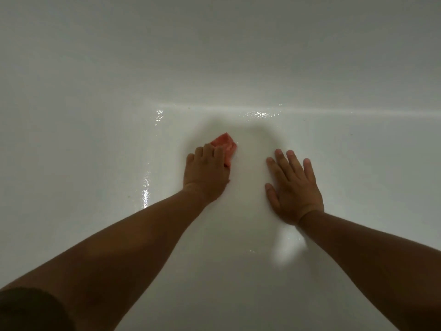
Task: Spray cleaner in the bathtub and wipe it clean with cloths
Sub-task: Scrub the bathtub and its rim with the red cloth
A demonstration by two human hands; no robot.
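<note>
Meanwhile, left hand presses a pink cloth under curled fingers onto the wet bathtub; right hand rests flat, fingers spread.

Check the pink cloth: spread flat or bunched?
Bunched. The pink cloth is a small wad under the left hand; only a crumpled corner shows.

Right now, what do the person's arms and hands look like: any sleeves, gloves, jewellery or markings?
Both forearms are bare for their whole visible length, with no sleeve edge showing. The left hand and right hand are ungloved. No ring, watch, bracelet or marking can be seen, though the picture is dim. A dark rounded shape sits at the lower left corner; what it is cannot be told.
</note>
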